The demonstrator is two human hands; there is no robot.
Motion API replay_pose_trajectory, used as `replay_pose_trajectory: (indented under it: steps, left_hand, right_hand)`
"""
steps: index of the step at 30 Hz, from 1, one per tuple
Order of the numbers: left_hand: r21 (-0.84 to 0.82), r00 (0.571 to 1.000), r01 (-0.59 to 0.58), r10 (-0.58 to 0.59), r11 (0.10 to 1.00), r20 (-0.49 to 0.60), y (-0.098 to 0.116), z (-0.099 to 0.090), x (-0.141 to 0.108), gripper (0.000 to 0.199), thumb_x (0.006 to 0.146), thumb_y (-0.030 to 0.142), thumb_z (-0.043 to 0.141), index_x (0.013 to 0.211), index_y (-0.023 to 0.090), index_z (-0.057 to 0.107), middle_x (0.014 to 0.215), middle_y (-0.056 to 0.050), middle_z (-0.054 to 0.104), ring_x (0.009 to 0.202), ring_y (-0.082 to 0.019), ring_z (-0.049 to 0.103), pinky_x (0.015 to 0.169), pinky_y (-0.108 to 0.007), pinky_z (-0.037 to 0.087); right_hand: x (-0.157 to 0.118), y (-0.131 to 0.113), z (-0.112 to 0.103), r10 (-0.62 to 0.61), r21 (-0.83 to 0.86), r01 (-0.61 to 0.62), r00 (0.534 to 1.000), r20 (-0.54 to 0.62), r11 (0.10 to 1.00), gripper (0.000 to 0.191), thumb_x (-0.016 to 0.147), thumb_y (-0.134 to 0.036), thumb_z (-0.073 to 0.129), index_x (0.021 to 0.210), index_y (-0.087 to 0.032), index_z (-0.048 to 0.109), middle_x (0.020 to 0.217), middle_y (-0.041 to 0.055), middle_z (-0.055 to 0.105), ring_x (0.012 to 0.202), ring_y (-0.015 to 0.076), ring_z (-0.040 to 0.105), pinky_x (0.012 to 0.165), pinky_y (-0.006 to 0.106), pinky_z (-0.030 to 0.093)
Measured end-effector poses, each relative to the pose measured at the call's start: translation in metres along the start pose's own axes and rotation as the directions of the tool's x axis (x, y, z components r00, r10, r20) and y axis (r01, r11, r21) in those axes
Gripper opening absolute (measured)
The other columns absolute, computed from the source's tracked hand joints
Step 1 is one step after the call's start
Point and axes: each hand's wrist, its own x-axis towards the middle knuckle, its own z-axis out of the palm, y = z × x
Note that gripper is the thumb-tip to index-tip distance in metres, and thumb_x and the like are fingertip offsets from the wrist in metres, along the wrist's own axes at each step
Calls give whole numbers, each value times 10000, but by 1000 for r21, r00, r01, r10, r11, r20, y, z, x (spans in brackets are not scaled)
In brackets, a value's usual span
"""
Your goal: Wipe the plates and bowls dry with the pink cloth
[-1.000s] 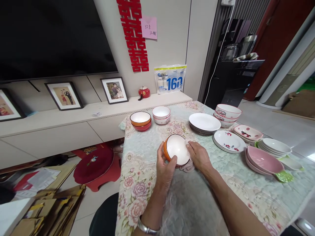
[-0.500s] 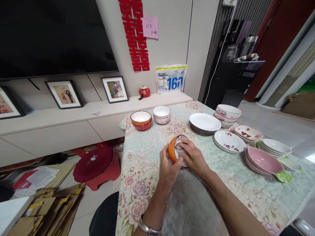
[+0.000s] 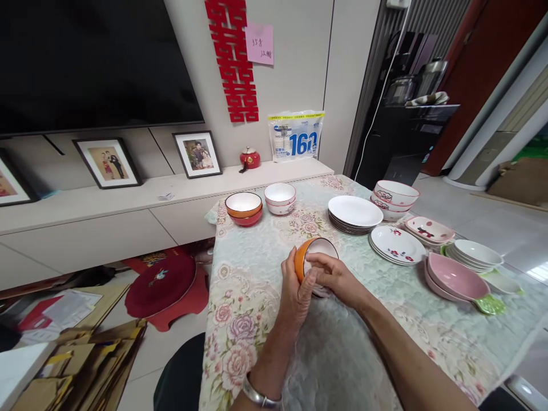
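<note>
An orange bowl (image 3: pixel 302 257) with a white inside and dark rim is tilted on its side above the table. My left hand (image 3: pixel 295 291) grips it from the left, thumb at the near rim. My right hand (image 3: pixel 336 277) reaches into the bowl with bent fingers, pressing a pale cloth that shows only in part below them. Beyond, an orange bowl is stacked on a red bowl (image 3: pixel 246 219), beside white bowls with red rims (image 3: pixel 280 200). To the right are white plates (image 3: pixel 355 211), flowered plates (image 3: pixel 397 245) and pink leaf-shaped dishes (image 3: pixel 458 277).
A flowered cloth covers the table (image 3: pixel 244 319). At the right are tall white bowls (image 3: pixel 396 194), spotted dishes (image 3: pixel 429 228) and small white bowls (image 3: pixel 477 253). A red stool (image 3: pixel 171 297) and flattened cardboard (image 3: pixel 94 365) are on the floor at left.
The bowl's opening shows more of its white inside. My right hand has shifted down inside it, and less of the cloth is visible. The view has moved slightly.
</note>
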Motion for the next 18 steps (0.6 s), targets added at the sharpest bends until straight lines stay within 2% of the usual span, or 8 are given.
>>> replay_pose_trajectory:
  steps: [2,5,7,9,11,13,15,18]
  left_hand:
    - [-20,999,39,-39,999,-23,2,-2,1,612,927,489,496,1457,203,387,1494,-145,406,1418,-287,355,1160,-454,295]
    - [-64,993,100,-103,993,-50,4,-5,4,586,948,509,445,1442,196,416,1505,-137,424,1414,-269,370,1168,-443,283]
    - [-79,989,124,-130,989,-70,4,-7,7,578,929,509,486,1412,192,459,1475,-135,471,1395,-273,400,1162,-441,296]
    - [-90,984,139,-148,986,-96,4,-8,9,560,901,502,538,1368,193,515,1402,-132,547,1354,-287,451,1136,-448,338]
    - [-116,981,153,-165,981,-105,4,-9,10,547,888,501,556,1338,191,546,1328,-128,603,1301,-297,506,1094,-450,392]
    - [-145,979,171,-185,975,-90,5,-8,9,556,889,506,551,1344,186,537,1317,-130,611,1270,-297,535,1066,-442,424]
    - [-154,981,172,-184,973,-65,7,-6,8,595,886,498,564,1387,186,488,1382,-135,566,1296,-293,518,1077,-430,418]
    - [-147,984,173,-176,974,-10,10,0,4,664,892,475,574,1466,205,375,1513,-132,436,1395,-276,415,1137,-416,354]
  right_hand:
    - [-2,-6,2,-30,50,27,998,53,998,494,849,-344,652,1320,-232,553,1183,68,658,1127,232,603,930,358,479]
    - [-5,-16,4,-140,-203,176,974,178,963,480,815,-251,685,1287,-234,598,1304,73,600,1227,244,532,1034,381,414]
    - [-7,-20,4,-182,-439,276,953,244,855,449,793,-162,662,1236,-227,622,1234,74,632,1149,238,559,1010,389,420]
    - [-9,-22,5,-193,-625,329,941,277,708,463,754,-57,606,1183,-228,637,1116,62,670,1068,230,577,979,395,419]
    - [-10,-21,6,-194,-734,335,942,274,590,490,728,2,553,1150,-230,639,1041,53,682,1020,227,581,958,401,409]
    - [-11,-18,8,-190,-788,307,951,243,534,441,752,0,530,1119,-217,639,1014,61,681,979,227,582,905,388,422]
    - [-10,-14,11,-194,-793,263,963,185,549,317,808,-46,526,1060,-198,643,993,73,680,935,226,586,839,363,443]
    - [-6,-7,18,-264,-694,201,964,17,691,243,869,-117,522,1069,-200,633,1038,78,680,957,218,607,836,342,469]
